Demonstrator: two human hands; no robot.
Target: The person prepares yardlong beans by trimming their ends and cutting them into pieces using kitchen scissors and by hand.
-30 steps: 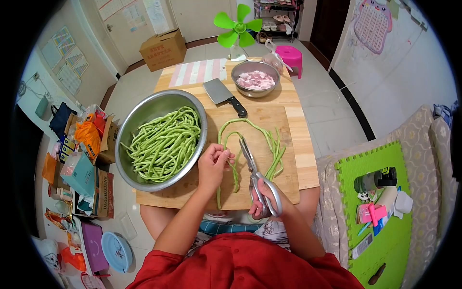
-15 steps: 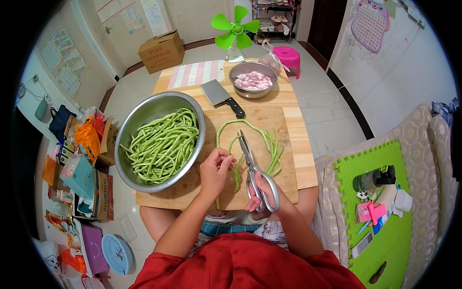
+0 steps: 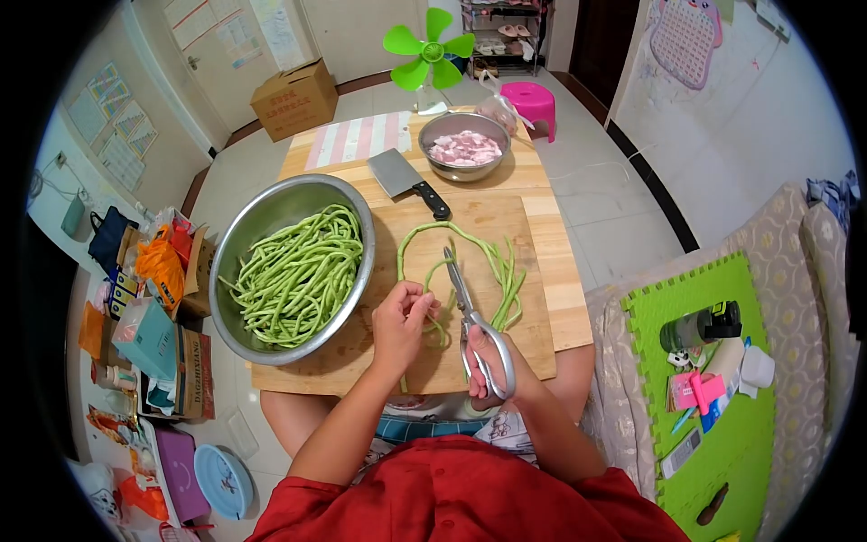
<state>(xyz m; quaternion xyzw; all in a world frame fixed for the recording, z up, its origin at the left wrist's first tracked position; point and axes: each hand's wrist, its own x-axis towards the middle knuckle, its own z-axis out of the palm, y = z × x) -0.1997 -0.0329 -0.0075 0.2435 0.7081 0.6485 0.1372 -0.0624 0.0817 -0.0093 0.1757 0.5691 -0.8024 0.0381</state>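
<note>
My left hand [image 3: 400,318] pinches a long green bean between thumb and fingers over the wooden cutting board [image 3: 519,352]. My right hand [image 3: 488,357] has its fingers in the handles of a pair of metal scissors [image 3: 461,287], whose blades point away from me and lie close to the pinched bean. Whether the blades touch it I cannot tell. More long beans [image 3: 508,280] curve over the board beyond the scissors. To the left, a large steel basin [image 3: 361,280] holds a heap of long green beans [image 3: 293,275].
A cleaver [image 3: 396,173] lies at the board's far edge. Behind it stand a steel bowl [image 3: 447,172] of cut raw meat and a green fan [image 3: 433,51]. On the right, a green foam mat [image 3: 713,492] bears a bottle [image 3: 686,332] and small items. Boxes [image 3: 194,370] stand at left.
The whole view has shifted slightly. The scissor handles look a little closer together. My left hand keeps its pinch on the bean, and the basin and board stay in place.
</note>
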